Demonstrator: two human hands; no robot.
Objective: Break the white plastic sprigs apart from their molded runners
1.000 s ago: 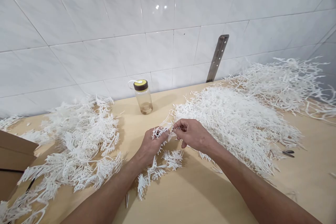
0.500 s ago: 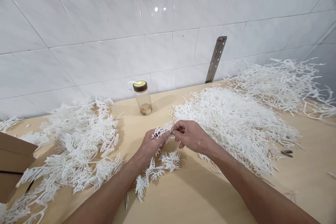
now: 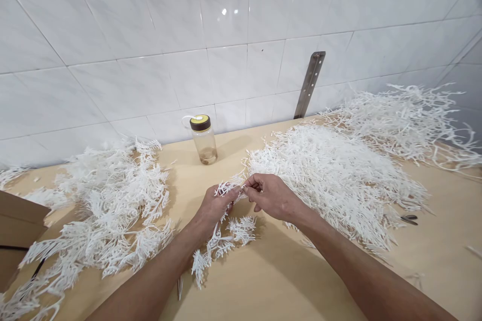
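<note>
My left hand [image 3: 216,205] is closed round a white branching plastic sprig [image 3: 225,188], whose thin tips stick out above the thumb. Below that hand a jointed string of white sprigs [image 3: 243,230] hangs down onto the table. My right hand [image 3: 269,195] pinches at the sprig's end, thumb and forefinger together, right against the left fingertips. What exactly lies in the right pinch is too small to make out. Just behind the right hand spreads a large heap of loose white sprigs [image 3: 327,170].
On the left lies a pile of joined white sprigs [image 3: 105,210], beside a cardboard box [image 3: 20,230]. A clear bottle with a yellow-and-black lid [image 3: 204,140] stands near the tiled wall. Longer white strands [image 3: 410,120] lie at the back right; small dark snips [image 3: 409,219] rest at right.
Both hands have shifted very slightly left along with the whole scene. Their grip on the sprig looks the same.
</note>
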